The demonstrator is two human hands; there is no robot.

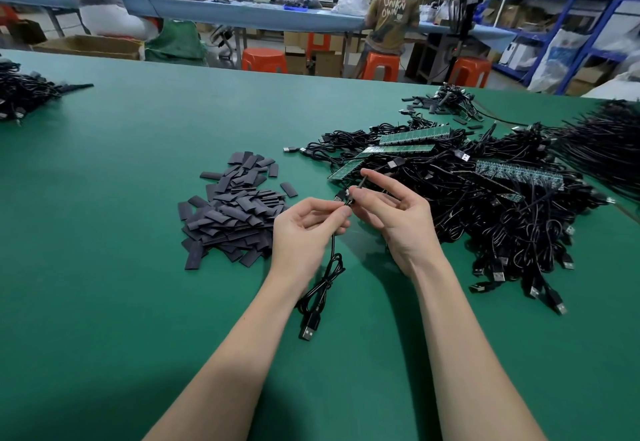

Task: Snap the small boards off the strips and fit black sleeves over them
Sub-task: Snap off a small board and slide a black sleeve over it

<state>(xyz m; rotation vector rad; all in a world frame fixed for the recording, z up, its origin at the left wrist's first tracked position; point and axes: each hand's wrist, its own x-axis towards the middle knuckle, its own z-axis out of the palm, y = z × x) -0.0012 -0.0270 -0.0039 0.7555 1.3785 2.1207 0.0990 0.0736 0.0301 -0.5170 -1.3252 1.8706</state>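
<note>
Left hand palm up over the mat, fingers curled, thumb and forefinger pinching the upper end of a cable; the cable drops below the hand in a loose coil, its USB plug lying on the mat nearer the body. Right hand just right of the left, fingertips meeting it; thumb and forefinger pinch a small dark piece at the cable's end, other fingers loosely bent. Whether that piece is a board or a sleeve cannot be told. Left of the left hand, close by: a pile of flat black sleeves. Beyond and right of the right hand: a large heap of cables with green board strips lying on top of it, one strip just past the right fingertips. Far left, well apart: another cable bundle. Across the aisle: two people seated at a bench, orange stools, blue shelving.
</note>
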